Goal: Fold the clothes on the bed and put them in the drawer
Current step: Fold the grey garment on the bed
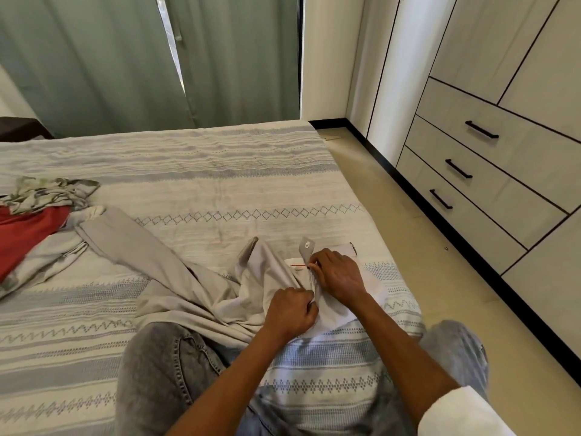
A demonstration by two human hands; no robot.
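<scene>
At the near edge of the bed, around five o'clock in my view, I see the grey trousers spread waist-end toward me, one long smooth leg running off toward ten o'clock. The cloth looks soft and thin, falling in loose folds, with pale white lining turned out at the fly and a thin red stitch line across it. A rounded waistband tab with a buttonhole stands up at twelve o'clock from the hands.

My left hand is curled tight, pinching the fabric at the fly's lower end. My right hand is bent over the opening, its fingertips pinching the cloth beside the metallic zip line; whether it holds the slider I cannot tell.

At nine o'clock lies a rumpled heap: a red garment under a crumpled grey-and-cream patterned cloth, touching the trouser leg's far end.

The bedcover is a woven, ribbed fabric in cream and grey-blue bands with diamond and zigzag rows. My knees in grey denim rest on it at six o'clock.

At two o'clock stands the wardrobe, with three flat pale drawers, closed, each with a slim black bar handle. Grey-green curtains hang in straight pleats at twelve o'clock.
</scene>
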